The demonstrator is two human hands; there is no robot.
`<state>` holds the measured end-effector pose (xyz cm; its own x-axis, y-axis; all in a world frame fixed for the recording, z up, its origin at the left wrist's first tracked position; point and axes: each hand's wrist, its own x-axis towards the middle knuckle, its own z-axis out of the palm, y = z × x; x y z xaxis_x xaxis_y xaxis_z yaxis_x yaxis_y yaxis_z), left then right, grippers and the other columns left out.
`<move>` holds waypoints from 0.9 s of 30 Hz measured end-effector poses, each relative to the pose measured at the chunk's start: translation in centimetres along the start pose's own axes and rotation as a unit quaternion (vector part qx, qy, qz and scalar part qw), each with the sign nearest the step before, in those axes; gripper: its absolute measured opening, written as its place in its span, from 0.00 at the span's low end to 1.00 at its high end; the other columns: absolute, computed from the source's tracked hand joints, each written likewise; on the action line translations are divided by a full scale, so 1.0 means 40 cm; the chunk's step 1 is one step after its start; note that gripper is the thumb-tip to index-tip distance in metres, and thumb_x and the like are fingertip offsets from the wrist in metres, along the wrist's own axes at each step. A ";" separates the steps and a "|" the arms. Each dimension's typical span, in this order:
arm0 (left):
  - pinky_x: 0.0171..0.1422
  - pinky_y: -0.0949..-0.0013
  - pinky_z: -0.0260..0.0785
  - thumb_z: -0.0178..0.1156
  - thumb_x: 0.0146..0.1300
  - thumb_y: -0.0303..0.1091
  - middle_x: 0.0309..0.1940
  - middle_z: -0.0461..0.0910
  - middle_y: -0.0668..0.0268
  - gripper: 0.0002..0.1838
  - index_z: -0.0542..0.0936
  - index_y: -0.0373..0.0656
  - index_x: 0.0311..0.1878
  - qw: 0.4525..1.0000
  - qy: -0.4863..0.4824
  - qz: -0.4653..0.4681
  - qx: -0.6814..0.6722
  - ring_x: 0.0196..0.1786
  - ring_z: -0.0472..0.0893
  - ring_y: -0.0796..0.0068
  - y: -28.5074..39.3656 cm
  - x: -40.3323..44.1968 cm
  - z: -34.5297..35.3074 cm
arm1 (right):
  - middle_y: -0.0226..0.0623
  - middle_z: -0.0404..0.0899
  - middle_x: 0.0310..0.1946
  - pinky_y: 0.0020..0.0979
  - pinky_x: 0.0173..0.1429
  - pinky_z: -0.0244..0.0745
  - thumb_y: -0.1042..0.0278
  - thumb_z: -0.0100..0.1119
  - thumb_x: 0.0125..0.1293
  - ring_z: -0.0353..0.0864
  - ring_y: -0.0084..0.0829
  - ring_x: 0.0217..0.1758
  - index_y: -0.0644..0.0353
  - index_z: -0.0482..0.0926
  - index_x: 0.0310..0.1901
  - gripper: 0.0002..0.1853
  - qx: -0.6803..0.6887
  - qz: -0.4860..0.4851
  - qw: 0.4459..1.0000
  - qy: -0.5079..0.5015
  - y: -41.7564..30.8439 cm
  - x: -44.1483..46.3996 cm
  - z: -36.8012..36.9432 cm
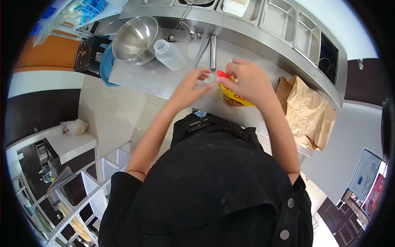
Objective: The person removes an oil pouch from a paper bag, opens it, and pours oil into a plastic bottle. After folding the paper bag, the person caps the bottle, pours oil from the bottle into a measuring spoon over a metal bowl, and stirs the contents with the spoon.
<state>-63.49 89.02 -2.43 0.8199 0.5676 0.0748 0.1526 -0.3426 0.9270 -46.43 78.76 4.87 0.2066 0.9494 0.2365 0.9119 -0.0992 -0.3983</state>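
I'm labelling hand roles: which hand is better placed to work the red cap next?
Probably the right hand: it is at the red cap. The left hand, farther off, seems to hold a pale disc.

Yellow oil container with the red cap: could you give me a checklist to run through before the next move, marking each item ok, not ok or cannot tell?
1. Right hand at the red cap of the yellow oil container: ok, its fingers are there.
2. Red cap loosened: cannot tell, the fingers partly hide it.
3. Left hand free: not ok, a small white disc is at its fingers.
4. Plastic bottle uncovered: ok, its mouth looks open.
5. Plastic bottle right against the oil container: not ok, it is apart, beside the metal bowl.
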 end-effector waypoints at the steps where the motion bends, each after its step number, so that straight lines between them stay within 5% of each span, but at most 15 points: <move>1: 0.48 0.73 0.67 0.57 0.63 0.41 0.35 0.78 0.66 0.21 0.71 0.41 0.55 1.000 0.007 -0.002 -0.002 0.41 0.76 0.70 -0.005 0.000 0.030 | 0.35 0.75 0.19 0.31 0.27 0.66 0.57 0.59 0.56 0.71 0.38 0.20 0.61 0.78 0.24 0.15 -0.016 -0.017 0.999 -0.024 0.001 0.020 -0.005; 4: 0.54 0.75 0.65 0.59 0.61 0.38 0.37 0.79 0.65 0.19 0.75 0.38 0.53 0.991 0.042 0.044 -0.121 0.42 0.76 0.74 -0.012 0.019 0.108 | 0.36 0.76 0.19 0.31 0.27 0.66 0.55 0.57 0.57 0.71 0.39 0.20 0.63 0.78 0.23 0.17 -0.052 -0.059 0.994 -0.073 0.000 0.081 -0.020; 8: 0.54 0.74 0.64 0.59 0.62 0.36 0.37 0.80 0.66 0.16 0.79 0.36 0.48 0.940 0.036 -0.013 -0.340 0.42 0.75 0.79 -0.039 0.059 0.152 | 0.39 0.77 0.16 0.35 0.29 0.71 0.54 0.54 0.52 0.72 0.41 0.19 0.65 0.79 0.20 0.19 -0.079 -0.022 0.960 -0.268 0.008 0.141 -0.038; 13: 0.54 0.78 0.62 0.57 0.64 0.35 0.52 0.74 0.68 0.13 0.80 0.37 0.45 0.910 -0.161 -0.086 -0.373 0.49 0.71 0.81 -0.055 0.126 0.105 | 0.40 0.73 0.13 0.32 0.28 0.69 0.56 0.53 0.54 0.68 0.38 0.17 0.70 0.78 0.21 0.21 0.006 0.050 0.975 -0.216 0.082 0.115 -0.015; 19: 0.51 0.75 0.64 0.58 0.62 0.38 0.47 0.76 0.66 0.15 0.79 0.36 0.45 0.874 -0.323 -0.081 -0.354 0.45 0.72 0.78 -0.053 0.249 0.119 | 0.38 0.66 0.11 0.30 0.27 0.66 0.54 0.53 0.56 0.61 0.31 0.16 0.74 0.74 0.22 0.23 0.150 0.213 0.957 -0.130 0.150 0.040 -0.016; 21: 0.50 0.73 0.65 0.60 0.61 0.40 0.44 0.76 0.64 0.16 0.78 0.36 0.44 0.973 -0.156 -0.051 -0.165 0.44 0.73 0.75 0.025 0.236 0.108 | 0.36 0.63 0.11 0.29 0.26 0.63 0.54 0.54 0.57 0.59 0.28 0.16 0.73 0.73 0.21 0.24 0.175 0.284 0.940 -0.072 0.171 0.010 -0.012; 23: 0.50 0.70 0.66 0.61 0.59 0.42 0.41 0.76 0.63 0.17 0.78 0.36 0.43 0.999 0.019 -0.008 0.036 0.43 0.74 0.71 0.120 0.207 0.109 | 0.34 0.61 0.11 0.27 0.25 0.61 0.54 0.55 0.58 0.57 0.25 0.17 0.73 0.73 0.20 0.25 0.198 0.356 0.913 -0.011 0.187 -0.026 -0.016; 27: 0.46 0.63 0.67 0.60 0.55 0.38 0.37 0.75 0.59 0.14 0.77 0.37 0.38 0.967 -0.014 0.074 0.243 0.40 0.75 0.62 0.253 0.132 0.215 | 0.32 0.60 0.11 0.26 0.24 0.57 0.55 0.54 0.60 0.56 0.23 0.16 0.72 0.72 0.18 0.24 0.253 0.434 0.858 0.106 0.162 -0.107 -0.025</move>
<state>-52.88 82.10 4.19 0.8659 0.4679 0.1767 0.2685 -0.7329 0.6251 -41.06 73.74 2.18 0.8387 0.5024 -0.2102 0.1212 -0.5485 -0.8273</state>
